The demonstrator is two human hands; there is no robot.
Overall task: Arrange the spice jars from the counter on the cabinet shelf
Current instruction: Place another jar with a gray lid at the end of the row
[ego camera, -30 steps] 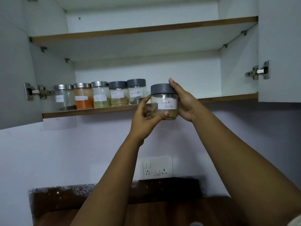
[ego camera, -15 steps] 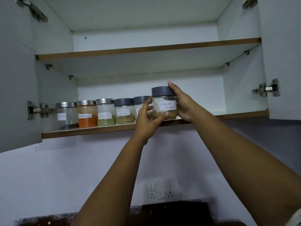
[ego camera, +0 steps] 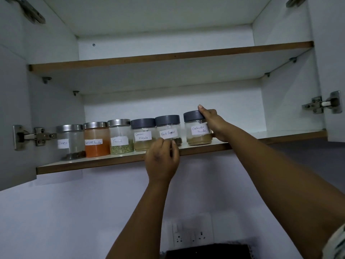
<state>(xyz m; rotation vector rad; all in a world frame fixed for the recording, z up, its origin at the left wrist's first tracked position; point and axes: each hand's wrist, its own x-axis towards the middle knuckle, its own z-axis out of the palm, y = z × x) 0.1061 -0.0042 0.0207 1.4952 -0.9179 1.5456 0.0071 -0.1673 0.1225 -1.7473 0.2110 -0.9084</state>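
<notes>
Resting near the shelf edge (ego camera: 130, 161), the coriander jar (ego camera: 198, 130) is clasped by the right hand (ego camera: 214, 124); left hand (ego camera: 162, 159) seemingly loose.

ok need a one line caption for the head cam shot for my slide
Right hand sets the coriander powder jar at the end of a row of spice jars on the lower cabinet shelf; left hand hovers below.

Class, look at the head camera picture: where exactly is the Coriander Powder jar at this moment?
The Coriander Powder jar stands on the lower shelf, at the right end of the row, just right of the Black Pepper jar, with the right hand on it.
</notes>
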